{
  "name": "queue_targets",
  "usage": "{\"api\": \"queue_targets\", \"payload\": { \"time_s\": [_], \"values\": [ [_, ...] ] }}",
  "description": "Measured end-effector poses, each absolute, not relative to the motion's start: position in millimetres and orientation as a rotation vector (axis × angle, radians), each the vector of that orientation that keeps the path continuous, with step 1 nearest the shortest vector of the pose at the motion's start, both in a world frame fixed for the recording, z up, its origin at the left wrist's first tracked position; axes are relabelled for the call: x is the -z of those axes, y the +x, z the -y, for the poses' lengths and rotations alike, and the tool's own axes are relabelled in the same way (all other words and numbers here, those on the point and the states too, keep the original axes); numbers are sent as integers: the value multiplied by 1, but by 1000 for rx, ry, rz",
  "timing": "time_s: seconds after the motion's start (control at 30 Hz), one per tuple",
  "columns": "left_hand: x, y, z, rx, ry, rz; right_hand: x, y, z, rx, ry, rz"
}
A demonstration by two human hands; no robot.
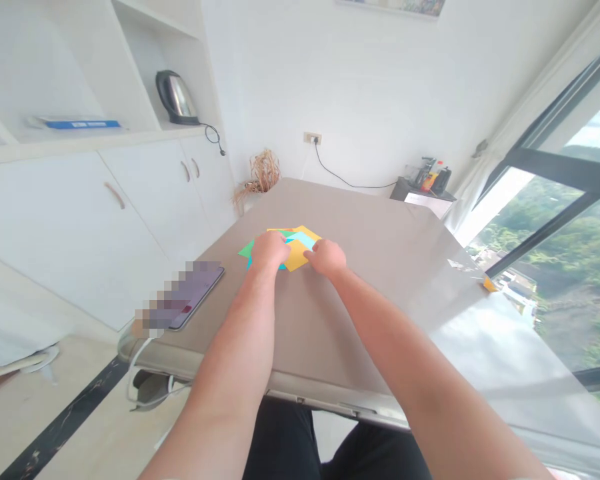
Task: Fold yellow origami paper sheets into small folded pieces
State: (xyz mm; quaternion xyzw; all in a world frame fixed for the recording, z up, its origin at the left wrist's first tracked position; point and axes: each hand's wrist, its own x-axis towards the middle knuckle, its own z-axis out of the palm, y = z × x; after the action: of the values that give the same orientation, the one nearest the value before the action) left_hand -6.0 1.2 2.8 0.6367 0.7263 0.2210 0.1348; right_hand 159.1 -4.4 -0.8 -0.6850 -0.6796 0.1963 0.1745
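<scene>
Several sheets of coloured paper lie overlapped on the table in front of me. A yellow sheet of paper [297, 256] is nearest, and both hands are at its sides. My left hand [270, 251] is closed at its left edge, over green paper [246, 250] and blue paper [281, 267] that show around the fingers. My right hand [329, 257] pinches its right side between thumb and fingers. Behind it show a light blue sheet [304, 238] and another yellow sheet [310, 231]. The left fingertips are partly hidden.
A tablet [200, 293] with a white cable lies at the left edge of the grey-brown table [360, 320]. White cabinets [150, 193] stand left, with a kettle [180, 100] on the shelf. A small dark cabinet [405, 190] holding bottles is behind the table; windows are right.
</scene>
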Motion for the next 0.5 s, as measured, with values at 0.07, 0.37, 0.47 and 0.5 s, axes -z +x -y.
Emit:
{"api": "queue_targets", "payload": {
  "time_s": [0.07, 0.37, 0.47, 0.5],
  "values": [
    [6, -19, -7, -724, 1792, -2134, 6, 148, 1, -538, -1994, 1975],
    [17, -19, -10, -557, 1709, -2189, 6, 140, -5, -600, -2105, 1957],
    [16, -18, -8, -543, 1712, -2186, 8, 140, -5, -590, -2072, 1903],
    [16, -18, -7, -540, 1712, -2186, 10, 140, -5, -570, -2058, 1887]
  ]
}}
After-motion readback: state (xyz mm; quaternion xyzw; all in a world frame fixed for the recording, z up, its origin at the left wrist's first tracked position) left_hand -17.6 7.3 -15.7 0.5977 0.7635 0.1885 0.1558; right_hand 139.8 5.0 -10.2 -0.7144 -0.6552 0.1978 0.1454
